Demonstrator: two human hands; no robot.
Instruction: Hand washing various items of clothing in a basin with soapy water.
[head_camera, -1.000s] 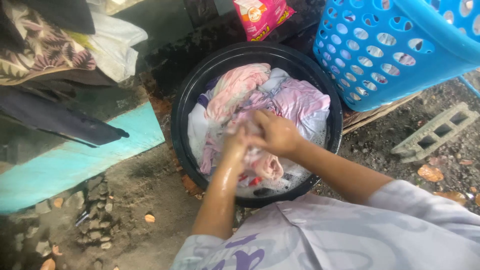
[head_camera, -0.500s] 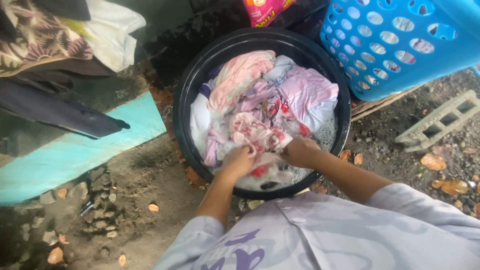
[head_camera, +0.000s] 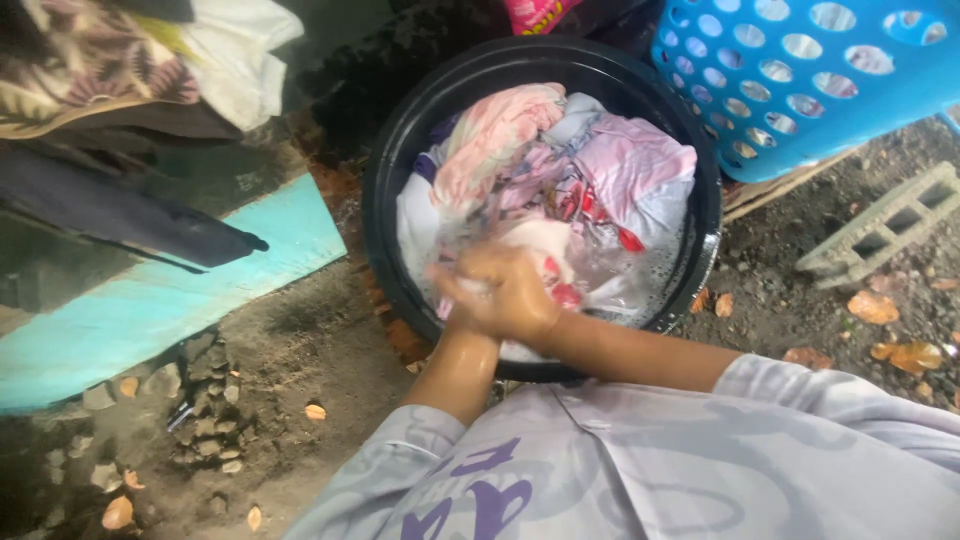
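Left of the fingers: turquoise board (head_camera: 150, 300), bare dirt. Left hand (head_camera: 470, 300) and right hand (head_camera: 515, 300), fingers curled shut together on a bunched wet garment (head_camera: 545, 245) at the black basin (head_camera: 385, 215) near rim. Likely soft, heavy, slippery; best gripped by the bunch. No clear long axis. Right: blue basket (head_camera: 800, 80).

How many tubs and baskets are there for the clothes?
2. A black tub sits in the middle, full of wet clothes, with both hands in it. A blue basket stands at the top right, partly out of view.
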